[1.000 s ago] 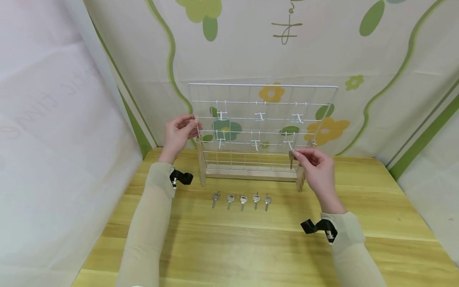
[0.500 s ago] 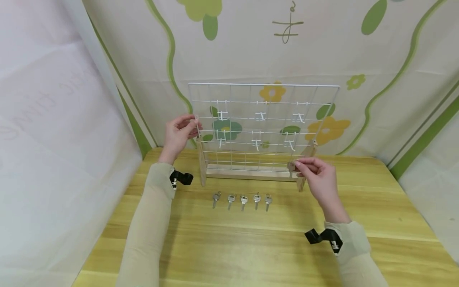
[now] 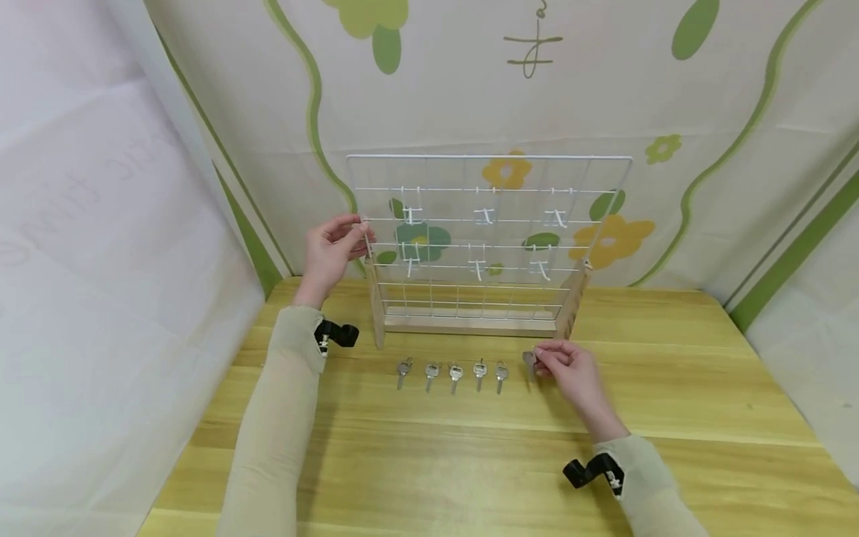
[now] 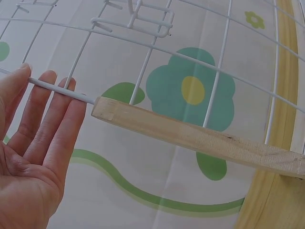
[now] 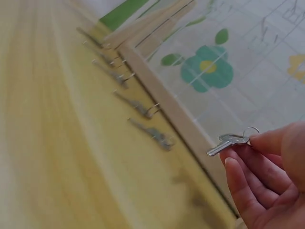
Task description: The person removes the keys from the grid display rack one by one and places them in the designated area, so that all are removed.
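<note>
My left hand (image 3: 329, 253) grips the left side wire of a white wire grid rack (image 3: 490, 157), thumb on one side and fingers on the other, just above the wooden upright (image 4: 190, 131). My right hand (image 3: 570, 373) pinches a silver key (image 5: 228, 142) by its small ring, thumb against the fingers. Held this way, the key (image 3: 529, 362) is low over the table, right of a row of several similar keys (image 3: 455, 377). White hooks (image 3: 485, 217) sit on the grid in two rows, with no keys on them.
The wooden table (image 3: 429, 462) extends in front of the rack. A wooden bar (image 3: 470, 325) joins the rack's two uprights at the bottom. Behind stands a cloth wall (image 3: 443, 89) with printed flowers, and a pale cloth wall (image 3: 101, 261) rises on the left.
My right hand has come down from beside the lower right hook to just above the table, bringing the key with it. My left hand has stayed on the rack's side wire.
</note>
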The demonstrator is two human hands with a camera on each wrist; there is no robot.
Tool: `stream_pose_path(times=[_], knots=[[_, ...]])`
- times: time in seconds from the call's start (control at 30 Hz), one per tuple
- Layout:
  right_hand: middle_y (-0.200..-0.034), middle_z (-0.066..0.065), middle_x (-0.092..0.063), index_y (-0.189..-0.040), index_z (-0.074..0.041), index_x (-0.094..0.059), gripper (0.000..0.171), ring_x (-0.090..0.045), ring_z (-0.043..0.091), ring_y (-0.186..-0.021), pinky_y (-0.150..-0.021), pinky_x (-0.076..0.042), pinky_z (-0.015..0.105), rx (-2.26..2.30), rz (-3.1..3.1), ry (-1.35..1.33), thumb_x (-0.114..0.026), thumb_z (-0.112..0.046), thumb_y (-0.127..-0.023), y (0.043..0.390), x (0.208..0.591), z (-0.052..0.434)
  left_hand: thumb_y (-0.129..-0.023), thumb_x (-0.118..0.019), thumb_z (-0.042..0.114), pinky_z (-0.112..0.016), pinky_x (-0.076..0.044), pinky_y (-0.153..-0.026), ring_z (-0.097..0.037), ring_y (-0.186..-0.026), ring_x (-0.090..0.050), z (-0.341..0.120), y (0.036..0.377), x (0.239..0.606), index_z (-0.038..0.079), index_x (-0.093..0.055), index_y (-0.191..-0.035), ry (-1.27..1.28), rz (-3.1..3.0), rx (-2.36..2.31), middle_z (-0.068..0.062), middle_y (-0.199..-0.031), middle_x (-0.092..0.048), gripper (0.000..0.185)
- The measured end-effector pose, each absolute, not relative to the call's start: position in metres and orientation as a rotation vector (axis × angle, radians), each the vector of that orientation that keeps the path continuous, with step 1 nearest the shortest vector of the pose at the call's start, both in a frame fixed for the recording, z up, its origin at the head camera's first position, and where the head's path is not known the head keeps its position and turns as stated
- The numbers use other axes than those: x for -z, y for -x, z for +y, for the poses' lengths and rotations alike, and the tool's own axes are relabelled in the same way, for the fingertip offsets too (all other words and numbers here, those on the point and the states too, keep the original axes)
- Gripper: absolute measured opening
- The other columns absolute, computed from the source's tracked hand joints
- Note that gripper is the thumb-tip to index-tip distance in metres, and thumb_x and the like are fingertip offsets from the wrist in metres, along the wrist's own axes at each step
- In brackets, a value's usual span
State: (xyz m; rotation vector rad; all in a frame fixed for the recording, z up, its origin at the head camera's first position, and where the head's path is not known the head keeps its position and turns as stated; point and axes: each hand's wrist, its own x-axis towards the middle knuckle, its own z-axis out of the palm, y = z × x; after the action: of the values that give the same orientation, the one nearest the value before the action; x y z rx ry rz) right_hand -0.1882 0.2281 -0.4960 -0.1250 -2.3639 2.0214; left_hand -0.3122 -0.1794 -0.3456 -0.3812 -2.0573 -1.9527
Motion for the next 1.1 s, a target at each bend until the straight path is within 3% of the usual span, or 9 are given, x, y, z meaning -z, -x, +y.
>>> stream_pose_path(times=[0.13, 0.4, 0.67, 0.83, 1.1], knots=[[-0.108, 0.024, -0.072, -0.118, 0.013, -0.061, 0.025, -0.071, 0.015, -0.081, -0.075, -0.062, 0.029, -2.028, -2.403, 0.15, -0.063, -0.006, -0.103, 0.188, 0.511, 0.226, -0.099, -0.071, 0.023, -0.033, -0.062, -0.08, -0.023, -0.087, -0.074, -0.18, 0.312, 0.346, -0.002, -0.07, -0.119, 0.383, -2.054, 1.945, -0.014, -0.1, -0.074, 0.033], [-0.102, 0.025, -0.072, -0.114, 0.013, -0.062, 0.02, -0.071, 0.019, -0.08, -0.072, -0.063, 0.029, -1.985, -2.441, 0.156, -0.063, -0.002, -0.102, 0.188, 0.518, 0.223, -0.098, -0.072, 0.023, -0.034, -0.062, -0.079, -0.036, -0.093, -0.073, -0.179, 0.313, 0.347, 0.003, -0.073, -0.116, 0.386, -2.047, 1.95, -0.014, -0.099, -0.075, 0.026], [-0.098, 0.022, -0.072, -0.112, 0.011, -0.065, 0.018, -0.071, 0.026, -0.083, -0.069, -0.062, 0.029, -1.841, -2.584, 0.128, -0.065, -0.003, -0.1, 0.186, 0.513, 0.226, -0.099, -0.071, 0.023, -0.033, -0.062, -0.08, -0.027, -0.09, -0.074, -0.178, 0.312, 0.347, 0.003, -0.072, -0.117, 0.39, -2.048, 1.952, -0.014, -0.1, -0.074, 0.028], [-0.095, 0.016, -0.072, -0.108, 0.007, -0.069, 0.015, -0.07, 0.023, -0.078, -0.064, -0.061, 0.027, -1.664, -2.668, 0.096, -0.068, -0.004, -0.098, 0.187, 0.514, 0.229, -0.098, -0.072, 0.024, -0.033, -0.062, -0.08, -0.023, -0.087, -0.074, -0.177, 0.312, 0.346, 0.001, -0.071, -0.118, 0.393, -2.052, 1.946, -0.014, -0.1, -0.075, 0.031], [-0.091, 0.007, -0.074, -0.101, -0.002, -0.077, 0.009, -0.066, 0.017, -0.076, -0.062, -0.054, 0.023, -1.347, -2.751, 0.028, -0.075, -0.008, -0.094, 0.186, 0.513, 0.232, -0.098, -0.072, 0.023, -0.034, -0.062, -0.08, -0.031, -0.091, -0.074, -0.176, 0.313, 0.346, -0.001, -0.071, -0.118, 0.388, -2.046, 1.962, -0.013, -0.099, -0.075, 0.031]])
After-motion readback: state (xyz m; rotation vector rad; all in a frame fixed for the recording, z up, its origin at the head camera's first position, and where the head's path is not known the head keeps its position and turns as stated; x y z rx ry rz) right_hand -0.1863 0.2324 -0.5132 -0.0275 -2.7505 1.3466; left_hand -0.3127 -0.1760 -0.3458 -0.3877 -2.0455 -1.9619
